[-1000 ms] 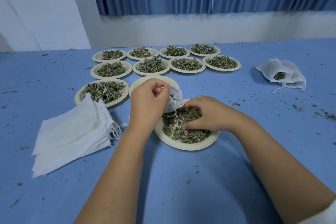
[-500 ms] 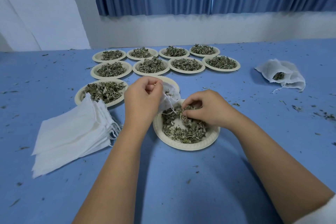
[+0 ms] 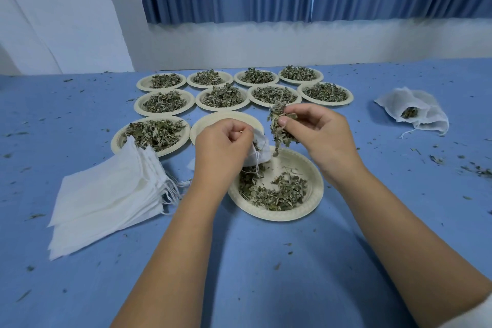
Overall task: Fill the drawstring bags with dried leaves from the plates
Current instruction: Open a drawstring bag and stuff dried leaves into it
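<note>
Centre frame: the left hand (image 3: 223,141) held a small white drawstring bag (image 3: 260,152) by its mouth, grip pinched tight, over a half-emptied plate (image 3: 315,194). The right hand (image 3: 316,133), grip closed on a clump of dried leaves (image 3: 281,128), hovered just beside the bag. Behind sat one empty plate (image 3: 213,121), with nine heaped plates (image 3: 348,100) at upper middle. Filled bags (image 3: 415,114) lay at right and a stack of flat bags (image 3: 106,194) at lower left on the blue table (image 3: 266,261). Most of the filling appeared undone.

No readable text, labels or numbers anywhere
</note>
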The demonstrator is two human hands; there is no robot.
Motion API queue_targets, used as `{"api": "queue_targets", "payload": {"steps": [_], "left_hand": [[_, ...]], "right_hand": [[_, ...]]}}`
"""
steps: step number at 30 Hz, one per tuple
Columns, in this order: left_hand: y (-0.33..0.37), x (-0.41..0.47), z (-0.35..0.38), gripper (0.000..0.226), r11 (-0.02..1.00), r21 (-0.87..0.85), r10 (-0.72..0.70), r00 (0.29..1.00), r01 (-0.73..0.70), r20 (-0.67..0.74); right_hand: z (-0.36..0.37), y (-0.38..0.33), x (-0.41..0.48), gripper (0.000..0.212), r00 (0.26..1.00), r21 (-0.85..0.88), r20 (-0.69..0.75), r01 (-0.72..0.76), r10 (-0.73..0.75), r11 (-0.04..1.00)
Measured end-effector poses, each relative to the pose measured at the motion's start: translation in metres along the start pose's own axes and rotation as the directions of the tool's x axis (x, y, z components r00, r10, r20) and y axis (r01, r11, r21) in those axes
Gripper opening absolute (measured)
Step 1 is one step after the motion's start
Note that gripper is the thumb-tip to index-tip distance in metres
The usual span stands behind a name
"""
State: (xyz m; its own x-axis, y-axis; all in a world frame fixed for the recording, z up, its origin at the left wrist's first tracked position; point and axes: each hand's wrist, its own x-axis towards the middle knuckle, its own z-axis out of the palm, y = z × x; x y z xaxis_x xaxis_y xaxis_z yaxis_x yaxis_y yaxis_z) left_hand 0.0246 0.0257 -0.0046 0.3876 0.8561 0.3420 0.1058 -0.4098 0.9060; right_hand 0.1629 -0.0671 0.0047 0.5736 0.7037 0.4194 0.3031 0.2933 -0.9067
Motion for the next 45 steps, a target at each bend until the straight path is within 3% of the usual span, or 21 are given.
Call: {"api": "queue_targets", "payload": {"steps": [4,8,15,18,21,24,29,35,42,45], "left_hand": [[0.0,-0.001,0.002,0.024,0.998,-0.052,-0.029,0.999,0.03,0.015],[0.0,0.0,0.0,0.022,0.994,-0.099,-0.046,0.999,0.045,-0.008],[0.002,-0.003,0.005,0.022,0.996,-0.083,-0.035,0.997,0.041,0.075],[-0.001,-0.002,0.007,0.022,0.998,-0.049,-0.032,0.996,0.037,0.085],[-0.002,-0.001,0.006,0.02,0.998,-0.054,-0.034,0.996,0.038,0.079],[0.0,-0.002,0.006,0.02,0.994,-0.095,-0.045,0.996,0.053,0.082],[0.003,-0.003,0.007,0.022,0.995,-0.092,-0.037,0.996,0.045,0.084],[0.005,-0.005,0.007,0.02,0.995,-0.095,-0.029,0.992,0.041,0.122],[0.005,-0.003,0.002,0.016,0.989,-0.135,-0.047,0.996,0.057,0.073],[0.008,-0.003,0.0,0.02,0.977,-0.202,-0.056,0.994,0.074,0.097]], "right_hand": [[0.011,0.003,-0.007,0.021,0.994,-0.155,0.012,0.112,-0.112,0.981],[0.014,0.009,-0.01,0.021,0.969,-0.411,0.124,0.245,-0.213,0.878],[0.012,0.013,-0.009,0.02,0.95,-0.597,0.295,0.268,-0.104,0.756],[0.012,0.011,-0.009,0.026,0.963,-0.546,0.266,0.181,-0.036,0.818],[0.009,0.007,-0.006,0.031,0.974,-0.374,0.213,0.012,0.073,0.927],[0.006,0.006,-0.005,0.029,0.974,-0.227,0.193,-0.071,0.116,0.971],[0.011,0.006,-0.008,0.024,0.991,-0.172,0.112,-0.049,0.069,0.984],[0.019,0.014,-0.012,0.018,0.99,-0.361,0.143,0.043,0.01,0.931],[0.012,0.006,-0.008,0.017,0.978,-0.151,0.118,-0.152,0.17,0.977],[0.012,0.011,-0.007,0.024,0.974,-0.175,0.061,-0.206,0.219,0.963]]}}
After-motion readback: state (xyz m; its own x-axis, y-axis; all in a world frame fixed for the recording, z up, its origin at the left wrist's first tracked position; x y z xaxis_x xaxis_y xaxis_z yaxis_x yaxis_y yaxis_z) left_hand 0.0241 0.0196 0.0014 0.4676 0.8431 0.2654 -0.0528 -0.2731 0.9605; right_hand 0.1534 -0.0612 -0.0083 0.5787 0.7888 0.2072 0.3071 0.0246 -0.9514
